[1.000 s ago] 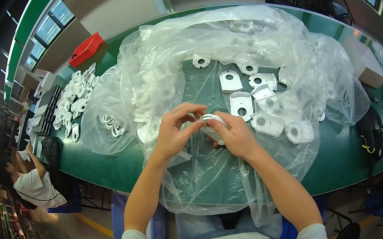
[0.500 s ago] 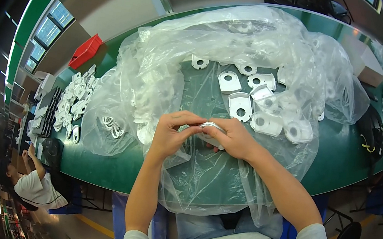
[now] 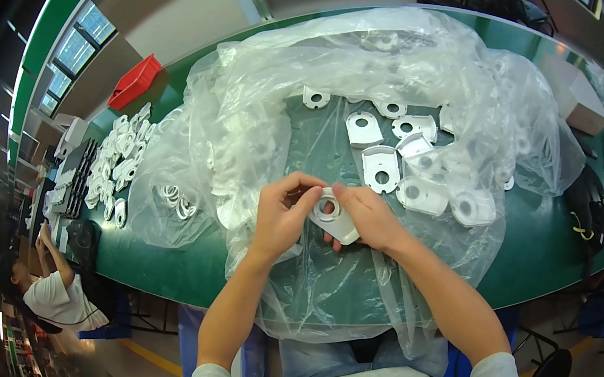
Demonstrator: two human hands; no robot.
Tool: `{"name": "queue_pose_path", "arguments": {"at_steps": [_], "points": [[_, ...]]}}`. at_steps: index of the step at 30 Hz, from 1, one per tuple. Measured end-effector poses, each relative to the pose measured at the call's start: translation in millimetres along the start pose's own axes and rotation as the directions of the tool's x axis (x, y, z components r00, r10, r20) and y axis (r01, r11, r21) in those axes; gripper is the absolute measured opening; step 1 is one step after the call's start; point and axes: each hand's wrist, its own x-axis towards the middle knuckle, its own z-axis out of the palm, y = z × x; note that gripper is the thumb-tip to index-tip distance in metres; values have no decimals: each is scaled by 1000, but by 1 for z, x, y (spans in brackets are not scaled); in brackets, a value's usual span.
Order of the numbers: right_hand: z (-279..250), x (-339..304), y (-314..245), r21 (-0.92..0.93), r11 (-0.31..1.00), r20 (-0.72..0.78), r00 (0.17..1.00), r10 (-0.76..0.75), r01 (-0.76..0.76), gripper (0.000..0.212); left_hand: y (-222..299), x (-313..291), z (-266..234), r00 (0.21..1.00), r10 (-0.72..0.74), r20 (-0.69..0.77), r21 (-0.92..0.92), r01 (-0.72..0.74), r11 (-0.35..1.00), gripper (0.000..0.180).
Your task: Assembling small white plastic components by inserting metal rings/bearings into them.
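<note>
A white plate with a round hole (image 3: pixel 342 230) is held between my two hands above the plastic-covered table. A white ring shows around its hole; whether it is a separate piece I cannot tell. My left hand (image 3: pixel 283 207) pinches the plate's left edge by the hole with thumb and fingers. With the thumb on top and fingertips showing underneath, my right hand (image 3: pixel 368 217) grips its right side. Just beyond my hands, similar white plates (image 3: pixel 369 156) lie loose on the clear plastic, some overlapping.
Clear plastic bags (image 3: pixel 253 98) with more white parts spread over the green table (image 3: pixel 538 250). White rings (image 3: pixel 177 201) lie in the plastic at left, beside a pile of white plates (image 3: pixel 117 153). A red bin (image 3: pixel 135 83) stands far left. Another person (image 3: pixel 59 294) sits at left.
The white plate has tipped so that its face and hole now show, where before mostly a rim was visible. My left hand has shifted slightly right, and its fingers have moved along the edge.
</note>
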Motion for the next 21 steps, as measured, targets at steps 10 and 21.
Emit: {"name": "queue_pose_path", "arguments": {"at_steps": [10,21], "points": [[-2,1,-2,73,997,-23,999,-33,35,33,-3,5,-15,988,-87,129,-104,100,990,19],[1,1,3,-136,983,-119,983,-138,121,27,-3,2,-9,989,-105,104,2,105,994,15]]}}
